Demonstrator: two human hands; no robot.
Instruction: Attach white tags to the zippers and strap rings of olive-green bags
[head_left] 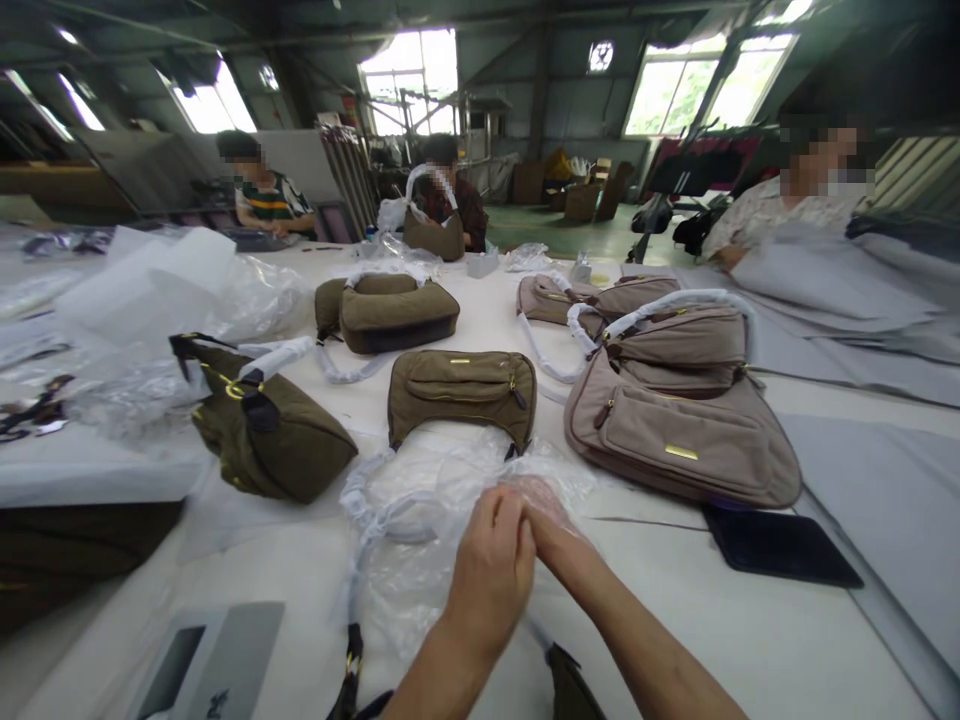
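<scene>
In front of me a crumpled clear plastic bag spreads over the white table. My left hand is closed on its edge, fingers curled, close against the other wrist. My right hand reaches into the plastic, which covers its fingers and blurs them. Just beyond lies a small olive shoulder bag with a gold plate and a zip. Its strap, wrapped in white, curves along the left of the plastic. At the bottom edge, dark olive bag parts show beside my forearms, mostly cut off.
Olive bags stand to the left and behind. Taupe bags with wrapped handles lie right, beside a dark flat tablet-like thing. Grey sheets cover the right side. A printed grey box lies front left. People sit across the table.
</scene>
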